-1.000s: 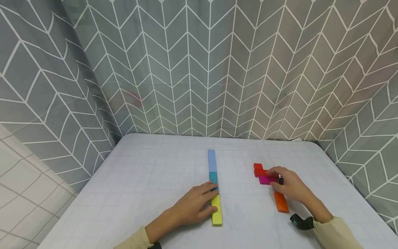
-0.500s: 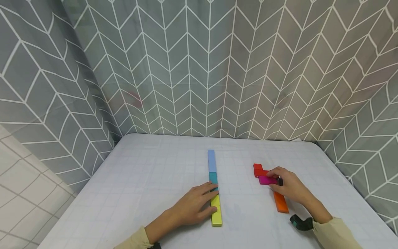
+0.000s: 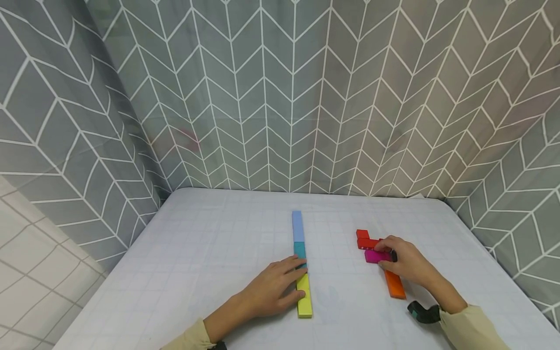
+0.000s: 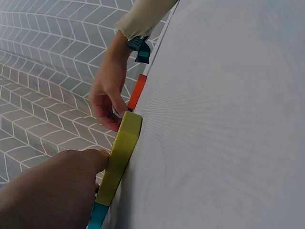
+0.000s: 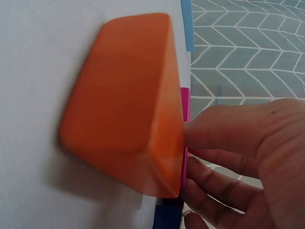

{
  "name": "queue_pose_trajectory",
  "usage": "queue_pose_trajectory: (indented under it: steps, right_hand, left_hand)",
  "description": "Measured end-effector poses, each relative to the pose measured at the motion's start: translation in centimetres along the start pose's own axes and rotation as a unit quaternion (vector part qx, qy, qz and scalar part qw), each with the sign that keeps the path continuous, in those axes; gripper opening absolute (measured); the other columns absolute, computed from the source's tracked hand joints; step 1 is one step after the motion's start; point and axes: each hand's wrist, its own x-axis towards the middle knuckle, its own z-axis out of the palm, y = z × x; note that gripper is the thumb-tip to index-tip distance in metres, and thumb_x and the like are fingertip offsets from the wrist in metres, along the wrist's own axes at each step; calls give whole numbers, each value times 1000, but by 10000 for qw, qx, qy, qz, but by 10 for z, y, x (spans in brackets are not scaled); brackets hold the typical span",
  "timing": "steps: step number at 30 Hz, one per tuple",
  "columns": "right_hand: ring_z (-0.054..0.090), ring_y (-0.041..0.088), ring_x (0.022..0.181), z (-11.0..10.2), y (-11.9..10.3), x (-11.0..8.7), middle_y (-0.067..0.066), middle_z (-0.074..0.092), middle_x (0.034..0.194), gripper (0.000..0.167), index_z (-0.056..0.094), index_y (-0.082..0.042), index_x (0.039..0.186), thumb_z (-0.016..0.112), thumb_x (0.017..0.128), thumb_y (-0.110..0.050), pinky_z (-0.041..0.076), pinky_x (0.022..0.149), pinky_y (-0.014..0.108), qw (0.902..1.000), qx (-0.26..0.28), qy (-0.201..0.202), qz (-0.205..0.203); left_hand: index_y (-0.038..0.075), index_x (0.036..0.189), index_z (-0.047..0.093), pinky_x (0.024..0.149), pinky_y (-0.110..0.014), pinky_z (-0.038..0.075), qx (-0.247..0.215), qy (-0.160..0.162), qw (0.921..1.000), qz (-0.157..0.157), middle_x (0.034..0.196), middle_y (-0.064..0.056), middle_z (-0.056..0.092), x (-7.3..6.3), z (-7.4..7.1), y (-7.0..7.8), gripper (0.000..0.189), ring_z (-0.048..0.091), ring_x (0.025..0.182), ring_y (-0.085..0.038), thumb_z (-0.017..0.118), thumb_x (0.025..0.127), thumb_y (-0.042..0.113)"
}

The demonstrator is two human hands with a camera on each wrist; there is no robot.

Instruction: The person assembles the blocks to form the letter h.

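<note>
My left hand point(image 3: 273, 289) rests on a row of blocks, its fingers lying over the teal block point(image 3: 299, 249) and the yellow block point(image 3: 305, 311). A light blue block point(image 3: 297, 226) continues that row at the far end. To the right, the fingers and thumb of my right hand point(image 3: 408, 261) pinch a magenta block point(image 3: 375, 256). Just beyond it lie two red blocks point(image 3: 366, 243), partly behind the fingers. Nearer me is an orange block point(image 3: 395, 285), large in the right wrist view. A dark blue block point(image 5: 167, 217) shows mostly hidden by the right hand.
The blocks lie on a table with a white cloth point(image 3: 210, 243). Grey patterned curtains point(image 3: 280, 97) hang behind it and at both sides. Each wrist wears a dark device, the right one point(image 3: 423, 312) lying low beside the orange block.
The magenta block has shifted slightly toward me, leaving a small gap to the red blocks. The right hand moves only a little; the left hand stays where it was.
</note>
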Motion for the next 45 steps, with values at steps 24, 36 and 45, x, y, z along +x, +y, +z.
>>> queue_pose_trajectory:
  steps: [24, 36, 45]
  right_hand:
    - [56, 21, 89, -1, 5, -1, -1, 63, 98, 37, 72, -2, 114, 88, 82, -10, 57, 73, 32, 9998, -3, -208, 65]
    - [56, 47, 117, -1, 4, -1, 18, 66, 123, 39, 77, -17, 105, 75, 81, 12, 53, 92, 64, 9994, 155, -105, -301]
    - [60, 42, 112, -4, 3, -3, 17, 65, 123, 40, 77, -12, 109, 66, 83, 16, 56, 90, 58, 9991, 124, 116, -383]
  left_hand:
    - [7, 151, 54, 114, -47, 40, -62, -141, 9997, -167, 160, -6, 44, 0, -3, 4, 58, 35, 150, -25, 47, 110, 47]
    - [7, 151, 55, 112, -47, 42, 23, -92, 9999, -133, 159, -6, 44, 1, -2, 3, 58, 35, 150, -25, 49, 109, 47]
    - [8, 151, 54, 112, -48, 42, 23, -113, 9998, -138, 160, -6, 44, 1, -3, 3, 58, 35, 150, -25, 49, 109, 48]
